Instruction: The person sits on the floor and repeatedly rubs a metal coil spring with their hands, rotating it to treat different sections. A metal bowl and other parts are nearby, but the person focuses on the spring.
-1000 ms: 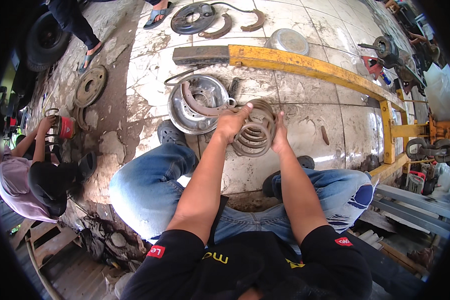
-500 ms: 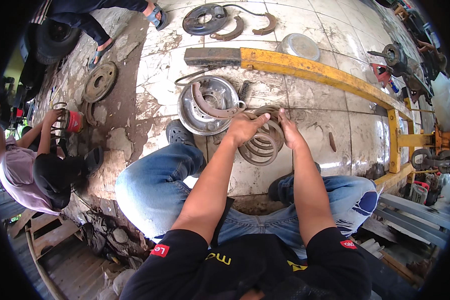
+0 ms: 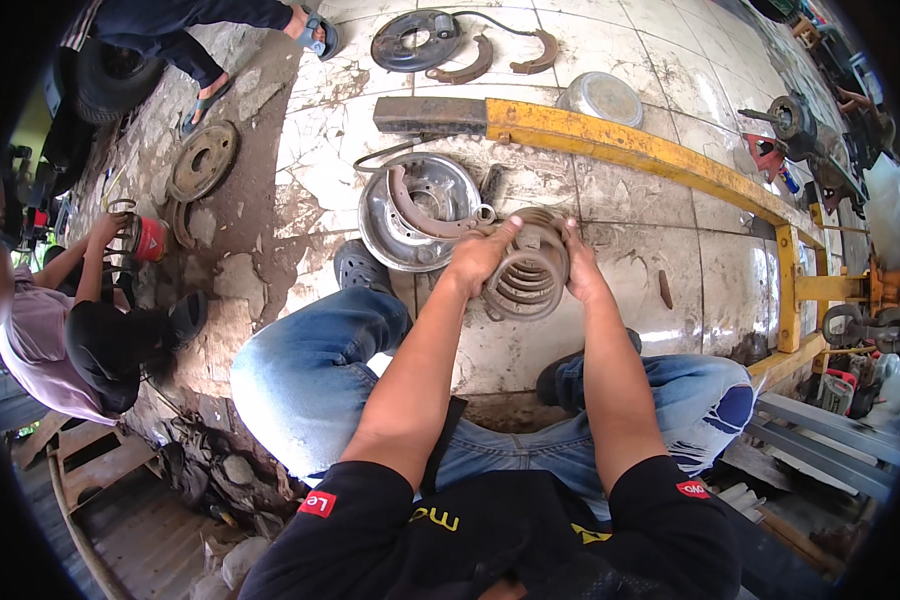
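Note:
A grey-brown coil spring [image 3: 526,288] is held between my two hands above the tiled floor, its round end turned toward me. My left hand [image 3: 478,258] is wrapped on its left side, the thumb lying along the top. My right hand [image 3: 582,264] grips the right side, most of its fingers hidden behind the coils. Just left of the spring lies a round metal brake backing plate [image 3: 373,228]. A curved brake shoe [image 3: 408,208] rests across that plate, its right end partly behind my left hand.
Beyond my hands runs a yellow steel frame [image 3: 620,150], with a round metal lid-like piece [image 3: 602,98] behind it. Farther off lie a dark backing plate [image 3: 390,52] and loose brake shoes [image 3: 467,62]. At left, a seated person holds a red can [image 3: 150,240]; another person's sandalled foot [image 3: 318,36] shows.
The spring has been tilted in my hands, so its coils now line up and I look into its end. Both hands remain on it, with the fingers slightly shifted.

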`<state>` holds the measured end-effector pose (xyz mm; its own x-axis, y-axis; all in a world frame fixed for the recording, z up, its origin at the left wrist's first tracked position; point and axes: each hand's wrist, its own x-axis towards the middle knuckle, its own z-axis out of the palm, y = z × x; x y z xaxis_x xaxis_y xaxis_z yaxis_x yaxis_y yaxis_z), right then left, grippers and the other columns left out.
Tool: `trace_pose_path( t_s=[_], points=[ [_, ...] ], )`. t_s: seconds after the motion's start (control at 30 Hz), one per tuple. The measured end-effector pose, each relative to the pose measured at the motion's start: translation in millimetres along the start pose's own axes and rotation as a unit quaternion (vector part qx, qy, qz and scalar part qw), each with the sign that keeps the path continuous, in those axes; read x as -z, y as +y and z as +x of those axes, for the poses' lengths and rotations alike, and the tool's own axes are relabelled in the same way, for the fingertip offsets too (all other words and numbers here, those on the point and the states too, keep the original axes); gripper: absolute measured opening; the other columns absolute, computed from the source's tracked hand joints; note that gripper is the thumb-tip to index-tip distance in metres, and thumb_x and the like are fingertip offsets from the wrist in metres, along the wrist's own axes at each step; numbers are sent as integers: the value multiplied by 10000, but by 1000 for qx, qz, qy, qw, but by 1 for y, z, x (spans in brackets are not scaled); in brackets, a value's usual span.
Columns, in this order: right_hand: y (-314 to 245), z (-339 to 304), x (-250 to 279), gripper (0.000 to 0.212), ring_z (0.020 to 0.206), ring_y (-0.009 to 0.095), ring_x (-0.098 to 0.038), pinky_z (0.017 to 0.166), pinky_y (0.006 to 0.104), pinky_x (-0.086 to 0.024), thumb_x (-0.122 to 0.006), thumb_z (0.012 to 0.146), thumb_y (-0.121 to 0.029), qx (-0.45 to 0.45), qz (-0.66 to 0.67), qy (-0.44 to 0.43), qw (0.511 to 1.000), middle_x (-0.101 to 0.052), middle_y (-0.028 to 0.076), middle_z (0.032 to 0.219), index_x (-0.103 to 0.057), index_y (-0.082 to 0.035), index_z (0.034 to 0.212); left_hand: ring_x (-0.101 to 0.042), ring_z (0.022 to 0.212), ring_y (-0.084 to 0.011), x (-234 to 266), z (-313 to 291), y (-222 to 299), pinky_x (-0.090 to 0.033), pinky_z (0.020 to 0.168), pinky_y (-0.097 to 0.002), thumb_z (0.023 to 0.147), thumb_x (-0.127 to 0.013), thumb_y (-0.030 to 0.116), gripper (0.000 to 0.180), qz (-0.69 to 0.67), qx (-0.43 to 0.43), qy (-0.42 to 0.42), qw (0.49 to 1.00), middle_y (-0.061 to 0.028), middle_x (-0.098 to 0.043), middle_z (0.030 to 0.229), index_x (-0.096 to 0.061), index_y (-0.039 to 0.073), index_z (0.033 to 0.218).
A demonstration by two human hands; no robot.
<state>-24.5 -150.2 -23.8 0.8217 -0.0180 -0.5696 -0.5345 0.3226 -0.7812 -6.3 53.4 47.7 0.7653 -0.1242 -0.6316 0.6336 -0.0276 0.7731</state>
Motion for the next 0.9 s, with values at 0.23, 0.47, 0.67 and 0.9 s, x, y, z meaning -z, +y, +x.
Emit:
trace_pose_path(
  t_s=[0.23, 0.47, 0.67, 0.9],
  points=[
    [15, -15, 3, 811, 1248, 243, -515, 1069, 398, -403, -460, 922, -655, -35, 70, 27, 997, -528, 138, 1376, -457, 5, 1393, -658, 774, -194, -4, 9, -2, -553, 692, -346, 888, -666, 510, 625, -8, 24, 7, 1000, -157, -682, 992, -645, -65, 1134],
    [9, -9, -9, 808, 1250, 242, -500, 1072, 402, -394, -466, 912, -663, -35, 72, 21, 997, -526, 140, 1365, -468, -8, 1386, -655, 902, -250, 5, 17, -8, -540, 755, -376, 868, -664, 557, 762, -138, 53, 16, 989, -224, -650, 1109, -577, -120, 1208],
    [-16, -16, -5, 762, 1197, 240, -551, 1018, 361, -450, -503, 921, -634, 1, -48, 4, 999, -559, 136, 1330, -509, -9, 1357, -668, 905, -267, -3, 4, 4, -528, 783, -366, 830, -687, 585, 759, 149, -10, -59, 987, -238, -680, 1050, -650, -124, 1096],
    [32, -22, -7, 827, 1231, 261, -514, 1054, 411, -413, -470, 903, -675, -83, 69, 73, 992, -514, 142, 1382, -449, -21, 1407, -651, 842, -234, 7, 32, -18, -539, 724, -360, 891, -648, 526, 680, -119, 27, 35, 992, -178, -676, 1014, -615, -102, 1147]
  ],
)
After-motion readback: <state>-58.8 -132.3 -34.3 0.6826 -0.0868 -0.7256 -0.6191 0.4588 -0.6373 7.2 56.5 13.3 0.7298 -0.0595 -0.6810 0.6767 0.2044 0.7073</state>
